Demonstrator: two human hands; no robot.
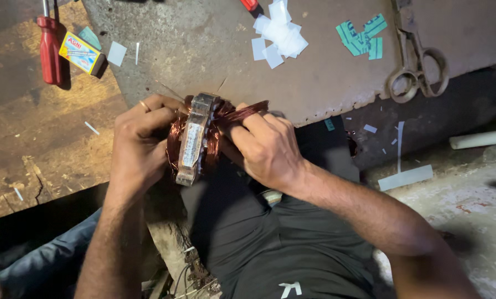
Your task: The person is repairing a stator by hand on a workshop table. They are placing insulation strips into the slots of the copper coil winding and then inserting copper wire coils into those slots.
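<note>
A motor stator (pixel 194 138), a grey metal ring wound with copper wire coils, stands on edge at the front edge of a worn board. My left hand (pixel 139 143) wraps around its left side, a ring on one finger. My right hand (pixel 267 147) grips the copper coil bundle (pixel 242 112) on the stator's right side, fingers curled over the wire. Both forearms reach up from the bottom of the view over dark trousers.
Old metal scissors (pixel 417 63) lie at the upper right. White paper slips (pixel 278 36) and green paper pieces (pixel 363 37) sit on the board. A red-handled screwdriver (pixel 49 49) and a small yellow box (pixel 82 52) rest upper left. A white tube (pixel 481 138) lies far right.
</note>
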